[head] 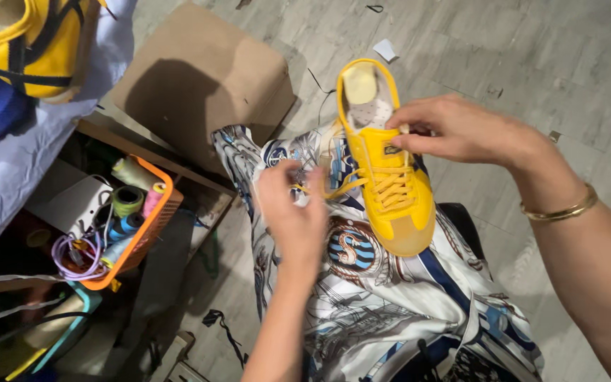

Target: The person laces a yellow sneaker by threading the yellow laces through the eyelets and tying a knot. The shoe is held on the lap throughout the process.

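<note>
Shoe (pixel 390 187), frame centre, nearly laced: right hand (pixel 454 131) is pinching the tongue; left hand (pixel 293 209) is pulling lace (pixel 337 189) taut, untied.

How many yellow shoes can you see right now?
2. One yellow shoe rests on the patterned lap, between the left hand and right hand. Another yellow shoe sits top left, partly cut off; others may be hidden.

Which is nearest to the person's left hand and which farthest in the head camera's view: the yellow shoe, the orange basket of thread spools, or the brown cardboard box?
From the left hand:
1. Yellow shoe, just to its right on the lap; the hand pulls its lace.
2. Orange basket, to the left, on the low shelf.
3. Brown cardboard box, up and to the left, on the floor.
</note>
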